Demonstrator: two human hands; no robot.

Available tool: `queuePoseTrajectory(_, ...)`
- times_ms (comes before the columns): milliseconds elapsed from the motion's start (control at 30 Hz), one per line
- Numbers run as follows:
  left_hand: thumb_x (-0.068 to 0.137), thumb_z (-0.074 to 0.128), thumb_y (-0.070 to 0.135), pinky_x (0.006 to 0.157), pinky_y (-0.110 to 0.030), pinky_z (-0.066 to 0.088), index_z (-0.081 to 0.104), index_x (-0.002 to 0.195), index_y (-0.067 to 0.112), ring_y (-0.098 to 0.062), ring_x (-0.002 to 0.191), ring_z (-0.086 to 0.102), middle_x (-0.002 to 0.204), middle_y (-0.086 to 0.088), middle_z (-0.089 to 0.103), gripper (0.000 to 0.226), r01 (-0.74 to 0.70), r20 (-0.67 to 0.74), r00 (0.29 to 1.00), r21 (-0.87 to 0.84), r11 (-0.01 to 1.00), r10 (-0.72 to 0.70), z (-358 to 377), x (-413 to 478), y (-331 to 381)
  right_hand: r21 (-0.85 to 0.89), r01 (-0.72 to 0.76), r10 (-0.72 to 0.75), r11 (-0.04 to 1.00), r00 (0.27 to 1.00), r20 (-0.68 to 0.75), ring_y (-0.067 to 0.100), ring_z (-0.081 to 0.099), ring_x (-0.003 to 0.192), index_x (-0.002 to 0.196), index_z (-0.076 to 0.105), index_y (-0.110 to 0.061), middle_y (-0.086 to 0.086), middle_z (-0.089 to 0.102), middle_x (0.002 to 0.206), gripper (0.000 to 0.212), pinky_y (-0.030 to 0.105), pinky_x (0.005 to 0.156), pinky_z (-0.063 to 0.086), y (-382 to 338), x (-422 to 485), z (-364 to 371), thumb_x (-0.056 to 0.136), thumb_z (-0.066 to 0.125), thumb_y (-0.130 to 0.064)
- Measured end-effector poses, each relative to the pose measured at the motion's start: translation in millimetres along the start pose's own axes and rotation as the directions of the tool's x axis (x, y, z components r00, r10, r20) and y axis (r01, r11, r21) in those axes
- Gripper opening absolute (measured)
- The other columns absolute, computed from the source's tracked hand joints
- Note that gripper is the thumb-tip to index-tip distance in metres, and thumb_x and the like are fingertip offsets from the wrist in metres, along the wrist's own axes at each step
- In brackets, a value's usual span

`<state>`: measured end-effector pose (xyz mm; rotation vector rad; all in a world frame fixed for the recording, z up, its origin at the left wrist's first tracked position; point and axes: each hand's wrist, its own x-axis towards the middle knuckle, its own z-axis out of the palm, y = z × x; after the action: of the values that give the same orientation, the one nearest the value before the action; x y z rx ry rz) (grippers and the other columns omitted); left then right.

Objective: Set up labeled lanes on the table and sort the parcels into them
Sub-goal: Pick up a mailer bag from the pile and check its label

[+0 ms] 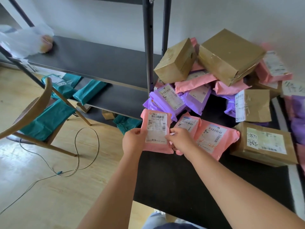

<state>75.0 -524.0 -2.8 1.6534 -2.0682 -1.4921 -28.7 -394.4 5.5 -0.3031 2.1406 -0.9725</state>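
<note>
Both the left hand (134, 141) and right hand (179, 140) pinched a pink mailer (156, 129), apparently reading its label before choosing a lane.

The pink parcel (156, 148) carries a white label (157, 128) striped with black barcodes, and the pink neighbour (227, 134) on the black desk (173, 187) shows orange handwriting. Behind are purple mailers (152, 104) and brown cardboard boxes (231, 53) with glossy clear tape. Teal parcels (47, 119) stand out against the tan wooden chair (42, 98), the dark grey shelf (99, 58) and the pale wood-grain floor (49, 195).
</note>
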Motion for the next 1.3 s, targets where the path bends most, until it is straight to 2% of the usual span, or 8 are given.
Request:
queuePoseTrajectory(200, 0.090, 0.066, 0.027, 0.077, -0.043, 0.061, 0.072, 0.076, 0.029, -0.017, 0.080, 0.072, 0.082, 0.006, 0.074, 0.015, -0.164, 0.027, 0.985, -0.152, 0.975, 0.170, -10.2, -27.3, 58.1, 0.261, 0.119, -0.071, 0.958, 0.980, -0.186, 0.012, 0.061, 0.059, 0.100, 0.073, -0.016, 0.000, 0.073, 0.085, 0.014, 0.024, 0.059, 0.052, -22.6, -38.1, -50.9, 0.094, 0.064, -0.026)
queuePoseTrajectory(400, 0.090, 0.072, 0.024, 0.070, -0.031, 0.062, 0.076, 0.090, 0.019, -0.013, 0.077, 0.074, 0.085, 0.004, 0.077, 0.007, -0.246, 0.159, 0.937, -0.330, 0.911, 0.311, -7.9, -62.1, 101.3, 0.300, 0.234, -0.099, 0.925, 0.909, -0.404, 0.020, 0.072, 0.084, 0.088, 0.074, -0.015, 0.000, 0.075, 0.084, 0.019, 0.042, 0.086, 0.057, -29.2, -71.0, -106.1, 0.094, 0.064, -0.031)
queuePoseTrajectory(600, 0.089, 0.071, 0.015, 0.054, -0.017, 0.052, 0.073, 0.091, 0.007, -0.008, 0.062, 0.070, 0.077, 0.000, 0.075, 0.009, -0.332, 0.278, 0.842, -0.406, 0.851, 0.462, 2.5, -99.7, 134.0, 0.173, 0.317, -0.149, 0.933, 0.774, -0.615, 0.011, 0.067, 0.083, 0.088, 0.073, -0.017, -0.006, 0.072, 0.084, 0.021, 0.036, 0.079, 0.055, -31.7, -104.5, -143.3, 0.089, 0.069, -0.037)
queuePoseTrajectory(733, 0.089, 0.069, 0.020, 0.060, -0.024, 0.057, 0.069, 0.093, 0.015, -0.016, 0.081, 0.069, 0.090, 0.000, 0.072, 0.007, -0.405, 0.278, 0.821, -0.332, 0.852, 0.499, 13.9, -113.0, 152.3, 0.092, 0.353, -0.190, 0.931, 0.685, -0.703, 0.005, 0.067, 0.079, 0.084, 0.073, -0.017, -0.009, 0.073, 0.082, 0.013, 0.023, 0.071, 0.054, -22.1, -123.2, -152.8, 0.092, 0.067, -0.025)
queuePoseTrajectory(833, 0.088, 0.071, 0.030, 0.079, -0.034, 0.060, 0.069, 0.095, 0.027, -0.016, 0.093, 0.069, 0.095, 0.003, 0.072, 0.009, -0.392, 0.264, 0.813, -0.411, 0.823, 0.519, 22.8, -125.3, 162.8, 0.110, 0.398, -0.191, 0.911, 0.644, -0.741, 0.002, 0.068, 0.078, 0.083, 0.073, -0.016, -0.008, 0.073, 0.083, 0.012, 0.012, 0.064, 0.051, -13.3, -133.7, -155.2, 0.092, 0.067, -0.020)
queuePoseTrajectory(967, 0.088, 0.071, 0.036, 0.083, -0.034, 0.058, 0.072, 0.084, 0.037, -0.011, 0.091, 0.069, 0.088, 0.013, 0.074, 0.004, -0.405, 0.214, 0.806, -0.483, 0.777, 0.553, 30.7, -139.2, 173.5, 0.110, 0.429, -0.199, 0.896, 0.612, -0.766, 0.004, 0.070, 0.085, 0.086, 0.073, -0.020, -0.009, 0.074, 0.086, 0.008, 0.018, 0.072, 0.056, -8.0, -145.1, -161.4, 0.092, 0.068, -0.021)
queuePoseTrajectory(1100, 0.085, 0.075, 0.023, 0.081, -0.031, 0.058, 0.078, 0.083, 0.025, -0.010, 0.079, 0.068, 0.083, 0.008, 0.076, 0.004, -0.356, 0.210, 0.821, -0.538, 0.764, 0.531, 36.8, -146.8, 181.3, 0.122, 0.437, -0.182, 0.891, 0.592, -0.785, 0.009, 0.070, 0.083, 0.084, 0.070, -0.020, -0.008, 0.073, 0.083, 0.008, 0.029, 0.075, 0.058, -5.7, -155.4, -174.4, 0.090, 0.070, -0.026)
queuePoseTrajectory(1300, 0.086, 0.074, 0.020, 0.058, -0.020, 0.054, 0.077, 0.089, 0.007, -0.008, 0.066, 0.067, 0.081, -0.001, 0.076, 0.014, -0.330, 0.312, 0.748, -0.591, 0.736, 0.586, 49.7, -177.4, 196.0, 0.210, 0.499, -0.122, 0.841, 0.553, -0.824, -0.001, 0.069, 0.078, 0.093, 0.067, -0.024, -0.012, 0.074, 0.086, 0.018, 0.021, 0.067, 0.057, -3.4, -179.2, -208.1, 0.088, 0.069, -0.042)
